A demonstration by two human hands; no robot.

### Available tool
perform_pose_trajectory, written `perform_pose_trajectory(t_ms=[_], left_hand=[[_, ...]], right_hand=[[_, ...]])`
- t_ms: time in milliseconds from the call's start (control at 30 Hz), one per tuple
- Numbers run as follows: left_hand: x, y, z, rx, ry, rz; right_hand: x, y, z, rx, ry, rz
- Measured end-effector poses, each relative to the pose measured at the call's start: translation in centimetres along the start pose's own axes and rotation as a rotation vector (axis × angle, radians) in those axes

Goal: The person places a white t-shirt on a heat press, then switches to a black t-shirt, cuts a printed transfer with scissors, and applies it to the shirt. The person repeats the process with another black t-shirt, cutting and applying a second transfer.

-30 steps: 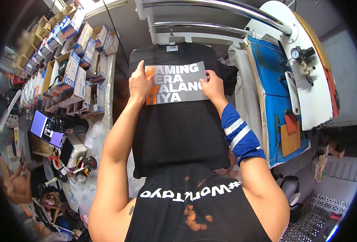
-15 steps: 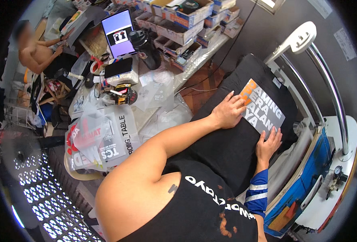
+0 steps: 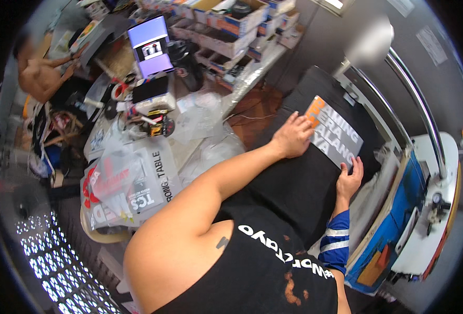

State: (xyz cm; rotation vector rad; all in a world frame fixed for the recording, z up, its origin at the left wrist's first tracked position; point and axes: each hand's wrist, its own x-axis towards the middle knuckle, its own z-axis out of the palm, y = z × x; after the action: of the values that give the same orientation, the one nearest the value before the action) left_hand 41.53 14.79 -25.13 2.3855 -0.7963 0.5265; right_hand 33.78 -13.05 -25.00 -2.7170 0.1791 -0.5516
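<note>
The left hand (image 3: 295, 137) and right hand (image 3: 350, 178) touched the left and right ends of the grey sheet (image 3: 336, 132); whether gripping, I couldn't tell.

The shirt (image 3: 299, 183) is matt black cloth, and the printed sheet (image 3: 337, 131) lying on it appears smooth and film-like. The 2 tubular bars (image 3: 440, 159) are glossy, polished metal. Boxes (image 3: 247, 29): matt cardboard; bags (image 3: 161, 193): thin, translucent plastic with a slight gloss; arm sleeve (image 3: 332, 256): blue cloth

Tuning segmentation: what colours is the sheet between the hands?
Sheet: grey with white lettering, orange near left hand; head view.
</note>
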Motion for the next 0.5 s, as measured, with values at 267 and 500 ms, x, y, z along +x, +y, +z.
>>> perform_pose_trajectory(t_ms=[267, 500], left_hand=[[-0.3, 0.1, -1.6, 0.033, -0.034, 0.051], [-1.7, -0.2, -2.2, 0.193, -0.194, 0.001]], right_hand=[[-4.0, -1.7, -2.2, -0.147, -0.018, -0.103], [-4.2, -2.3, -2.5, -0.194, -0.108, -0.070]])
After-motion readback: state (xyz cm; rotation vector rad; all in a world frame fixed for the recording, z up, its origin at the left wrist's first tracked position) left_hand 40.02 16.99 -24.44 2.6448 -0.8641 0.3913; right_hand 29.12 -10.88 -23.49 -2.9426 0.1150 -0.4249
